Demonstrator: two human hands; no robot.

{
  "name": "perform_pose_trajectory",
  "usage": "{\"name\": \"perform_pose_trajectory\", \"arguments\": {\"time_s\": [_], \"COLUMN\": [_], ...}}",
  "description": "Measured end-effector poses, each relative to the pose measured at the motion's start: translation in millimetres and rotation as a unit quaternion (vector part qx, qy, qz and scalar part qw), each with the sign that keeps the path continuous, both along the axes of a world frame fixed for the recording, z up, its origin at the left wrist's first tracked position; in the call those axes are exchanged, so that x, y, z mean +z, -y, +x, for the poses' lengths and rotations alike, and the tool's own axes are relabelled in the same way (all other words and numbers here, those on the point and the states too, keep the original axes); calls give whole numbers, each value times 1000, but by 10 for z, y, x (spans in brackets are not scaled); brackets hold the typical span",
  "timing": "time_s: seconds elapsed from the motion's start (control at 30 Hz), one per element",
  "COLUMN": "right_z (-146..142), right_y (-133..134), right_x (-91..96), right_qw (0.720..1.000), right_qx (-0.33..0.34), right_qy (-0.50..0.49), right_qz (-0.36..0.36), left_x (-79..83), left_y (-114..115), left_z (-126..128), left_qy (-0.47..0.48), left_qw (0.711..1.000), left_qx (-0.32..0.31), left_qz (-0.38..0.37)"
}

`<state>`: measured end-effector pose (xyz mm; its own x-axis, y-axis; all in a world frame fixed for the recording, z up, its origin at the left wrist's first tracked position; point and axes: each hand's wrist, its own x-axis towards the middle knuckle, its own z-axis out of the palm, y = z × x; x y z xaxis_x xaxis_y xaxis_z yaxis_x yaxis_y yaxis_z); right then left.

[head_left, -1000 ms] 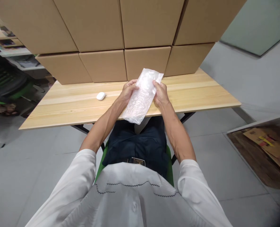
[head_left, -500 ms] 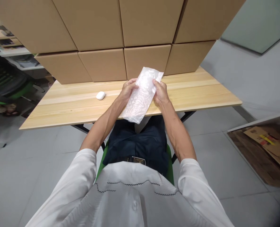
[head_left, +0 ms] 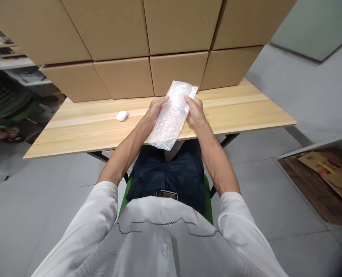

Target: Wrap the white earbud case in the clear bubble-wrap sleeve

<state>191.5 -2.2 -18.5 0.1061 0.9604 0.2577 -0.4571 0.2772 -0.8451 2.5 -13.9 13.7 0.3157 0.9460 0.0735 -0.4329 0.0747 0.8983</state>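
Both hands gripped a clear plastic bag above the table edge: left hand pinching its left side, right hand its right, near the top. Step judged: working the mouth open; next needs fingertips parting the two layers.

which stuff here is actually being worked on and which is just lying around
In hand:
- clear plastic bag, held above the table edge
- left hand gripping its left side
- right hand gripping its right side

Lying about:
- small white object on the wooden table
- stacked cardboard boxes at the back
- flattened cardboard on the floor
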Motion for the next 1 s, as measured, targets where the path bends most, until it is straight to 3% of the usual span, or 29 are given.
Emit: {"name": "perform_pose_trajectory", "arguments": {"time_s": [0.23, 0.6, 1.0], "right_z": [-9, -3, 9], "right_y": [39, 113, 89], "right_x": [46, 47, 21], "right_qw": [1000, 997, 997], "right_qx": [13, 76, 65], "right_qy": [2, 19, 43], "right_qz": [-3, -2, 15], "left_x": [-61, 34, 2], "left_y": [-15, 44, 24], "left_z": [3, -10, -2], "left_qy": [-26, -11, 7], "left_qw": [999, 999, 999], "left_qx": [24, 39, 32], "left_qz": [9, 25, 13]}}
